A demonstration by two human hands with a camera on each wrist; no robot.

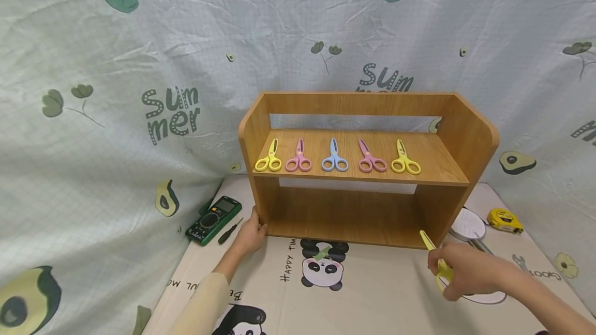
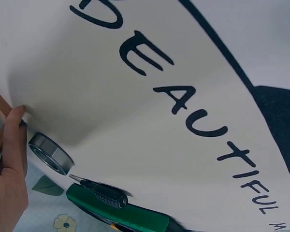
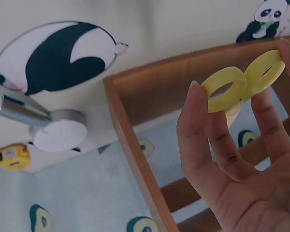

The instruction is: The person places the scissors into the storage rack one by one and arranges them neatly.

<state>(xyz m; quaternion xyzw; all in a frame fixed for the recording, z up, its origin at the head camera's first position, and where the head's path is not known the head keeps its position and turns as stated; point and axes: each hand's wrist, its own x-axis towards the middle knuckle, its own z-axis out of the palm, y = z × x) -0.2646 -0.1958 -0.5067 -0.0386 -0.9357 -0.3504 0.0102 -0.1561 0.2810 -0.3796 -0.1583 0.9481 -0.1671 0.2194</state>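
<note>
In the head view my right hand (image 1: pixel 470 268) holds yellow scissors (image 1: pixel 428 240) by their handles, blade pointing toward the shelf's lower right corner. The right wrist view shows my fingers (image 3: pixel 193 130) around the two yellow handle loops. A two-tier wooden shelf (image 1: pixel 363 103) stands upright on the table. Along its upper board lie yellow scissors (image 1: pixel 268 162), pink scissors (image 1: pixel 299 162), blue scissors (image 1: pixel 334 162), more pink scissors (image 1: pixel 370 162) and yellow scissors (image 1: pixel 404 162). My left hand (image 1: pixel 250 234) touches the shelf's lower left side, fingers extended along the panel.
Left of the shelf lie a green multimeter (image 1: pixel 214 219) and a small black screwdriver (image 1: pixel 228 233). A metal ring (image 2: pixel 50 152) stands near my left fingers. At the right are a yellow tape measure (image 1: pixel 505 219) and a round white object (image 1: pixel 467 224) with a metal rod. Patterned cloth hangs behind.
</note>
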